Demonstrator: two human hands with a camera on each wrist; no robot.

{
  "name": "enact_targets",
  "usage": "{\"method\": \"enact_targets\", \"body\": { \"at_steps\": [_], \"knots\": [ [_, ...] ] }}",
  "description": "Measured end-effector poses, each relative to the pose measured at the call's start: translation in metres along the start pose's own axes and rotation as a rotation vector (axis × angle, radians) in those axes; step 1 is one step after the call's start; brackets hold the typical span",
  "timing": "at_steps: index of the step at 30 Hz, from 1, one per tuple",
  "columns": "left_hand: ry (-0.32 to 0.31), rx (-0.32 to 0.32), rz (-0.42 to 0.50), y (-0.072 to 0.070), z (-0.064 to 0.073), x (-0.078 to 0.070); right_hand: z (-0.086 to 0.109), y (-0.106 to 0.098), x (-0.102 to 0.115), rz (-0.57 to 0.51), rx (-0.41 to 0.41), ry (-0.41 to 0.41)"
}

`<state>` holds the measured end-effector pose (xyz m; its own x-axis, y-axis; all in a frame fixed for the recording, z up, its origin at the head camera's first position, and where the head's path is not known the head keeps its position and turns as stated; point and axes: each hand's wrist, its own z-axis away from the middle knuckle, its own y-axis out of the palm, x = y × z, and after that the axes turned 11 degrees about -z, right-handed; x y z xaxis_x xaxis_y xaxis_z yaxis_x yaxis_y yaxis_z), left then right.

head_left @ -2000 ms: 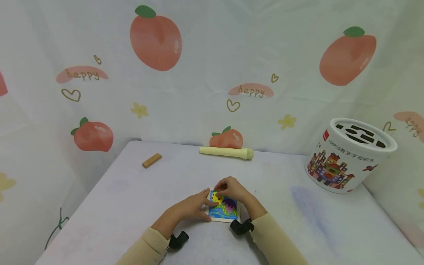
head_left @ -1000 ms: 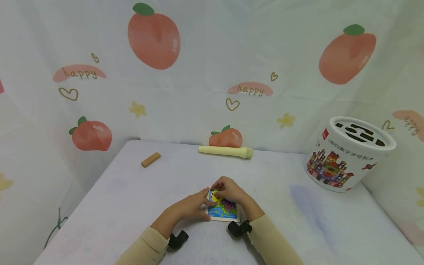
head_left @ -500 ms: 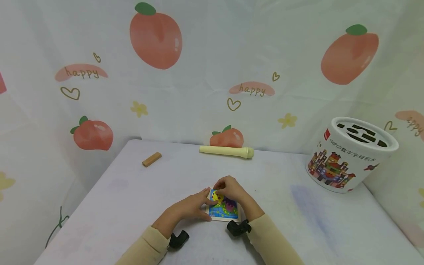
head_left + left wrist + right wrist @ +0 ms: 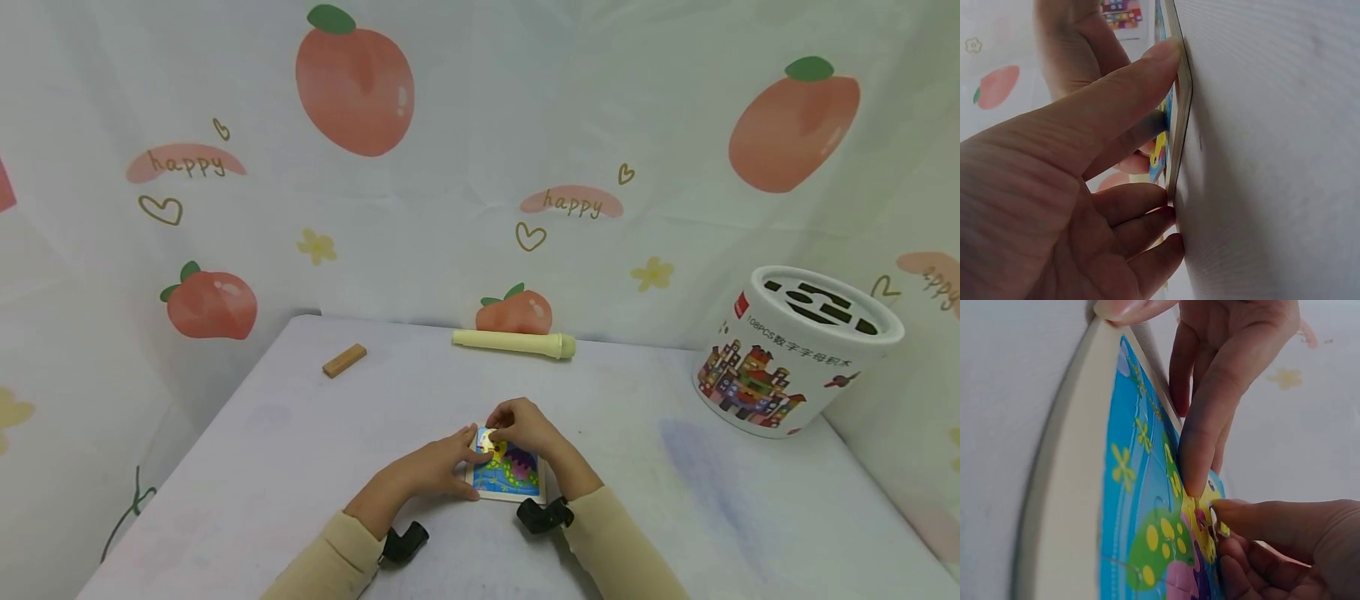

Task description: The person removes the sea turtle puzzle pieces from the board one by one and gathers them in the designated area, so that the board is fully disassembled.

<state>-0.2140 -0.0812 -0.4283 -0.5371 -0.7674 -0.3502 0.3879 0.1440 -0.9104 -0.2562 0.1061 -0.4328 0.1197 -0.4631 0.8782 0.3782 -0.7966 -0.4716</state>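
Observation:
A small jigsaw puzzle in a pale wooden frame lies on the table, with a yellow, green and purple dinosaur on blue. My left hand holds the frame from the left; its thumb is at the near corner, and one finger presses on the picture. With thumb and fingers, my right hand pinches a yellow-and-blue puzzle piece at the upper left of the picture. In the left wrist view this piece stands tilted up from the board. My right fingers partly hide it.
A cream toy microphone lies at the table's back edge. Left of it is a small wooden block. A white tub with a slotted lid stands at the back right, before a peach-print curtain.
Both hands stay on the puzzle in nearly the same place. The right fingers shift slightly, and the yellow part of the picture now catches a bright glint.

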Motion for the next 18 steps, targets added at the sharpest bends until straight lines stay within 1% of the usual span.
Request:
{"method": "enact_targets", "body": {
  "at_steps": [9, 18],
  "knots": [
    [0.001, 0.017, 0.007, -0.0001, 0.0004, 0.0009, -0.0001, -0.0052, -0.0081, -0.155, 0.002, 0.043],
    [0.010, 0.016, 0.009, -0.0009, 0.0008, 0.0000, 0.0011, -0.0056, -0.0097, -0.236, 0.009, 0.071]
  ]
}}
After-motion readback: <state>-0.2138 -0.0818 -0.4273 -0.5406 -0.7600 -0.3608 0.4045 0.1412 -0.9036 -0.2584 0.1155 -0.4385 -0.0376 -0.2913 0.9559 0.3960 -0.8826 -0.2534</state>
